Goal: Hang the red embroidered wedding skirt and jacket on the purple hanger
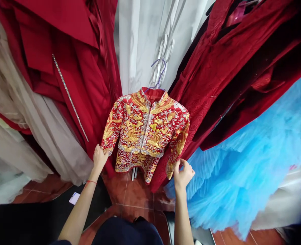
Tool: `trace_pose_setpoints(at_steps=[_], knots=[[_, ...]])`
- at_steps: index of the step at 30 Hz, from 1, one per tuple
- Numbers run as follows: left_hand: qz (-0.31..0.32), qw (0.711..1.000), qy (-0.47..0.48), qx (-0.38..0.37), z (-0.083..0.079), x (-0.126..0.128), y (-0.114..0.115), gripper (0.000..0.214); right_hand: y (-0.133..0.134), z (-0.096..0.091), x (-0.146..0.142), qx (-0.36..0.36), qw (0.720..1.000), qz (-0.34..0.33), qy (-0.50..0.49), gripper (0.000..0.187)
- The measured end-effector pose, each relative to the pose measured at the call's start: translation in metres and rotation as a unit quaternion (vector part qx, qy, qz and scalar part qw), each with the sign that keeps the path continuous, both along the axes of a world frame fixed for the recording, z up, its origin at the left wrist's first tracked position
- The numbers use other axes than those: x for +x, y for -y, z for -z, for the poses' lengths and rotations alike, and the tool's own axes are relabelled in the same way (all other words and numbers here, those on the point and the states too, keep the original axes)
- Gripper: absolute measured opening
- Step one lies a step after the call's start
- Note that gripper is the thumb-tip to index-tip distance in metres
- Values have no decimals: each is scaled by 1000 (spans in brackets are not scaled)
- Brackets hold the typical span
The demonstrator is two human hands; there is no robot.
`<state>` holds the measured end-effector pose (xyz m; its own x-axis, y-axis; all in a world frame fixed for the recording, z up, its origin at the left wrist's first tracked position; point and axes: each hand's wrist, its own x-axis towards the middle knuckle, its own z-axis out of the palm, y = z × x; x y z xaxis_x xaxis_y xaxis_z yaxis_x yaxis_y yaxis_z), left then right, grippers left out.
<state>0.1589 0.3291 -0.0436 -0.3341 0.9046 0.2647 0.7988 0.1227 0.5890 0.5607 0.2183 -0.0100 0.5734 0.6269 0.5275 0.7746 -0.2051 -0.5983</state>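
A red jacket (155,126) with dense gold and silver embroidery hangs in front of me on a purple hanger (160,76). Its front is closed along the middle, and an embroidered lower piece of matching cloth shows beneath the hem. My left hand (100,158) is closed on the cuff of the sleeve at the left and holds it out to the side. At the other cuff, my right hand (183,173) pinches the sleeve edge between thumb and fingers. A red string circles my left wrist.
Dark red gowns (71,68) hang at the left beside beige ones (38,112). More red garments (204,75) and a blue tulle dress (252,160) crowd the right. White chain-like links (163,47) hang behind the hanger. A white card (74,198) lies on a black surface, lower left.
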Motion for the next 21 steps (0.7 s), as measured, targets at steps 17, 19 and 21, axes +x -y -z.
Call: trace_pose_setpoints(at_steps=[17,19,21], knots=[[264,868,-39,419,-228,138,-139,45,-169,-149,-97,137,946,-280,-82,26],[250,876,-54,410,-259,153,-157,64,-181,-160,-102,146,945,-274,-99,27],[256,901,-76,342,-275,162,-172,70,-190,-165,-106,153,949,-253,-110,28]])
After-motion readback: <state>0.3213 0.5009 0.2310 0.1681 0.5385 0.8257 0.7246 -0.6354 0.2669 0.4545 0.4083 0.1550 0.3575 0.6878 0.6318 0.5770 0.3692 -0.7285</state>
